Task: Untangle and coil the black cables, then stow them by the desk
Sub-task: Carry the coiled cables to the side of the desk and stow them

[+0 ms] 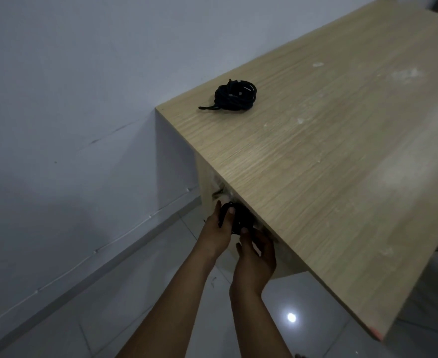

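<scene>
A coiled black cable [235,95] lies on the light wooden desk [328,164] near its far left corner, one end sticking out to the left. A second black cable bundle [239,216] is held just below the desk's left edge, against the side panel. My left hand [219,226] grips it from the left, thumb on top. My right hand [257,257] holds it from below and right, fingers curled around it. The desk edge hides part of the bundle.
A white wall [70,99] runs along the left, with a thin white wire [94,251] fixed near its base. Glossy grey floor tiles [135,293] lie under my arms. The desk's near corner [375,334] juts toward me at lower right.
</scene>
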